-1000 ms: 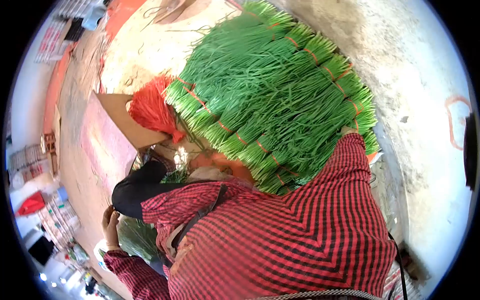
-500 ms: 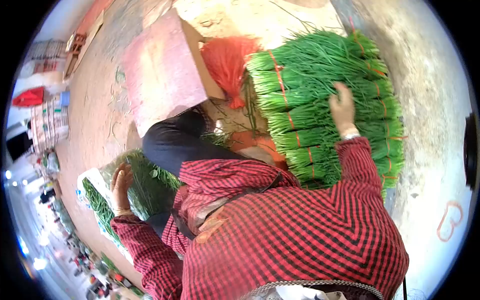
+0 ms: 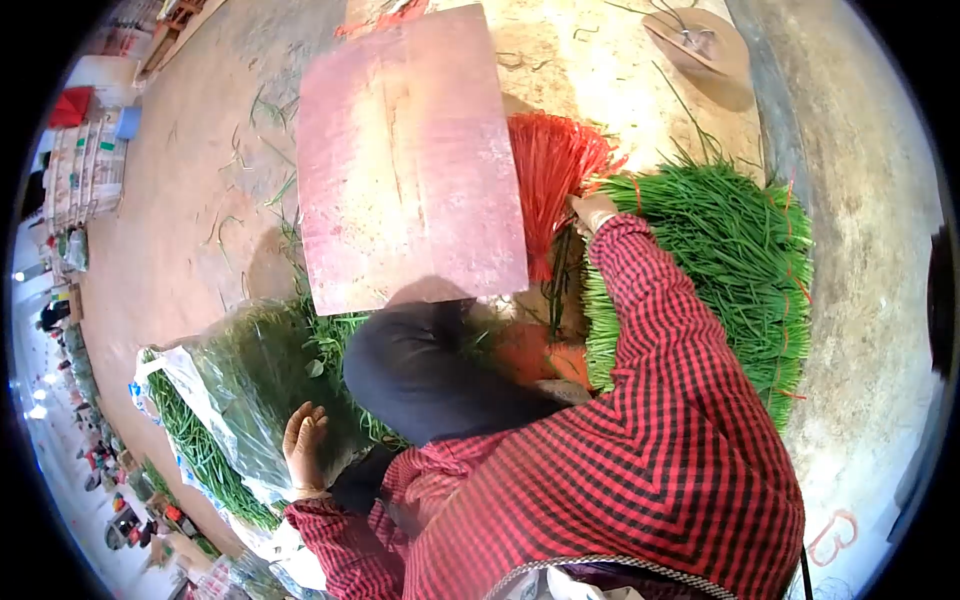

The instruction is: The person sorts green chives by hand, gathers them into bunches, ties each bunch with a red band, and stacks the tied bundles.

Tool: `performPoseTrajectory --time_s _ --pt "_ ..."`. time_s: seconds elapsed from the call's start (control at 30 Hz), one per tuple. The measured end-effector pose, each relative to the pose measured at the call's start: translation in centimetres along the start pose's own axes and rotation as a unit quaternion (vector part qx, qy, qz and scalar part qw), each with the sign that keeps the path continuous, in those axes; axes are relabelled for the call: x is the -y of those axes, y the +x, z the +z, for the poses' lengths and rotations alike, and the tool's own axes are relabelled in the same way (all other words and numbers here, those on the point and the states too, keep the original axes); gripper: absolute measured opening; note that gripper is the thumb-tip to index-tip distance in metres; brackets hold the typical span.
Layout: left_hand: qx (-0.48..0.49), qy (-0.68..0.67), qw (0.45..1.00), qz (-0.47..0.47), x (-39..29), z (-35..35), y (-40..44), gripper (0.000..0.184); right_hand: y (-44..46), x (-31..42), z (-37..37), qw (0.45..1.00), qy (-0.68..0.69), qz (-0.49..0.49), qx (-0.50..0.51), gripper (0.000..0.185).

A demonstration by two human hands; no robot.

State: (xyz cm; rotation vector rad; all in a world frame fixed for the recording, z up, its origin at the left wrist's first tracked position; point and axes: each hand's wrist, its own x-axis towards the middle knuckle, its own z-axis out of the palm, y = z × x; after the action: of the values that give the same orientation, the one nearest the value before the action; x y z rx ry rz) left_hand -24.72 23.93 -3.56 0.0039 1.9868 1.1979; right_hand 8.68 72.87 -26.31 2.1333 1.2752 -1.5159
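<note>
My right hand (image 3: 596, 209) is at the near edge of a bunch of red plastic strips (image 3: 548, 175), beside the pale stem ends of the chives. Its fingers are bent together, and whatever is between them is too small to make out. Under and beside that forearm lie stacked green chive bundles (image 3: 715, 240) tied with red strips. My left hand (image 3: 305, 447), fingers stretched out and holding nothing, hovers over or rests against a clear plastic bag (image 3: 270, 370) of loose greens; contact cannot be told.
A pinkish board (image 3: 405, 160) stands in front of my bent knee (image 3: 430, 370). A round tan hat-like object (image 3: 700, 45) lies at the far right, near the wall (image 3: 850, 200). Loose stalks are scattered on the floor (image 3: 190, 200). Crates (image 3: 90, 170) stand at the far left.
My right hand has moved from the top of the chive bundles leftward to the red strips. The left hand stays open beside the bag. The whole view has shifted.
</note>
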Motion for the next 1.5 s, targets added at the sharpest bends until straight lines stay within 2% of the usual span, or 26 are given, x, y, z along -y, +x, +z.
performPoseTrajectory --time_s 0.03,0.1,0.13,0.17,0.23,0.4,0.47,0.5,0.53,0.6,0.73,0.8,0.83,0.87,0.9,0.97,1.07,1.1,1.13,1.17,1.2,1.23,1.3,1.33,1.4,1.5 --pt "-0.02 0.019 1.0 -0.005 -1.6 1.6 -0.1 0.042 3.4 -1.5 1.9 0.996 0.081 -0.014 -0.036 0.041" --pt "-0.014 0.001 1.0 0.014 -3.2 3.5 0.8 0.039 14.7 -7.4 4.9 0.961 -0.072 -0.256 -0.072 0.029" --pt "-0.006 -0.014 0.999 0.039 -4.1 4.4 1.3 0.036 11.1 -6.1 5.0 0.975 0.067 -0.183 -0.109 0.021" --pt "0.011 -0.01 0.998 0.057 -5.5 5.6 1.8 0.036 8.0 -4.8 4.9 0.975 0.063 -0.182 -0.109 0.021" --pt "0.038 0.023 0.995 0.087 -8.4 7.7 2.8 0.035 2.8 -2.6 4.3 0.957 0.282 -0.06 -0.029 0.017" --pt "0.157 0.094 0.968 0.171 -13.9 15.0 3.5 0.035 6.6 -3.1 4.9 0.908 0.386 -0.164 0.009 0.025" --pt "0.205 0.099 0.956 0.184 -15.3 18.2 3.2 0.035 6.3 -2.0 5.3 0.938 0.247 -0.245 -0.004 0.029" --pt "0.225 0.173 0.925 0.253 -16.0 19.9 3.1 0.034 2.3 -0.6 4.0 0.938 0.066 -0.333 -0.065 0.029" --pt "0.24 0.245 0.884 0.317 -16.7 21.6 2.9 0.033 1.3 -0.4 3.8 0.941 -0.022 -0.333 -0.054 0.028" --pt "0.265 0.34 0.76 0.486 -18.4 26.3 1.7 0.033 -4.0 -0.5 3.6 0.907 -0.067 -0.4 -0.11 0.027" --pt "0.289 0.432 0.575 0.632 -14.1 35.6 1.9 0.033 -11.4 -3.2 1.8 0.798 -0.146 -0.584 0.029 0.021" --pt "0.248 0.519 0.518 0.632 -10.3 38.1 3.1 0.035 -13.9 -3.4 0.5 0.859 -0.065 -0.504 0.057 0.017" --pt "0.272 0.553 0.503 0.606 -9.4 38.4 3.6 0.033 -11.1 -5.3 1.2 0.827 0.031 -0.554 0.087 0.021" --pt "0.288 0.593 0.491 0.569 -8.6 38.3 4.5 0.032 -10.2 -6.0 0.1 0.826 -0.032 -0.558 0.079 0.028" --pt "0.273 0.523 0.517 0.62 -4.4 40.2 7.1 0.026 -11.0 -5.6 -0.7 0.805 -0.01 -0.587 0.083 0.033" --pt "0.209 0.503 0.562 0.623 -3.6 41.4 7.5 0.015 -9.6 -6.5 -1.6 0.831 -0.023 -0.552 0.067 0.028" --pt "0.215 0.627 0.475 0.578 -5.5 40.6 7.4 0.014 -9.1 -4.8 -1.7 0.815 -0.084 -0.57 0.053 0.026" --pt "0.225 0.598 0.538 0.549 -5.6 40.4 6.8 0.015 -8.2 -4.5 -1.3 0.811 -0.122 -0.571 0.042 0.023" --pt "0.235 0.625 0.524 0.528 -6.8 39.9 6.2 0.016 -6.2 -4.5 -0.2 0.804 -0.12 -0.58 0.048 0.023" --pt "0.223 0.576 0.596 0.513 -6.0 40.5 5.9 0.017 -3.4 -5.5 1.2 0.872 0.089 -0.452 0.162 0.021" --pt "0.214 0.517 0.665 0.494 -5.6 41.0 6.1 0.018 -1.0 -6.2 2.8 0.868 0.329 -0.303 0.217 0.019" --pt "0.212 0.517 0.662 0.499 -5.7 41.1 6.1 0.018 0.5 -6.2 3.6 0.864 0.388 -0.243 0.208 0.019" --pt "0.229 0.281 0.841 0.403 -6.1 40.9 6.1 0.016 2.6 -6.7 5.1 0.89 0.346 -0.226 0.189 0.02" --pt "0.229 0.279 0.839 0.407 -6.8 40.4 5.7 0.016 3.2 -6.9 5.8 0.902 0.319 -0.226 0.184 0.02" --pt "0.189 0.212 0.906 0.315 -8.5 38.6 4.9 0.012 4.3 -7.1 7.1 0.918 0.27 -0.224 0.183 0.021" --pt "0.301 -0.153 0.908 0.248 -11.3 37.5 5.8 0.007 5.1 -7.6 8.2 0.932 0.221 -0.219 0.184 0.022"
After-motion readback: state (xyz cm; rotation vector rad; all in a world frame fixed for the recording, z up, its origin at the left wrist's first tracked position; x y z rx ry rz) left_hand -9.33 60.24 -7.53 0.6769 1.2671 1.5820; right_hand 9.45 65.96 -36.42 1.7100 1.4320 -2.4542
